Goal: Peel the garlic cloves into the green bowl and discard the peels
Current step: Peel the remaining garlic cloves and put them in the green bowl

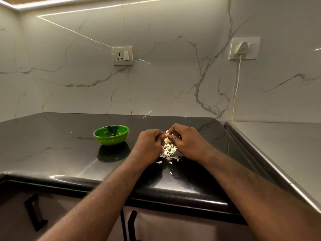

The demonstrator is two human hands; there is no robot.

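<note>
Head view is showing left grip and right grip both pinching one garlic clove, judged light, slippery, best taken endwise, peels lying beneath.

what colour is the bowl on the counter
The bowl is bright green, inside and out; the head view shows it clearly.

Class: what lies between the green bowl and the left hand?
Head view: only bare black stone countertop separates the round green bowl and the left hand.
</note>
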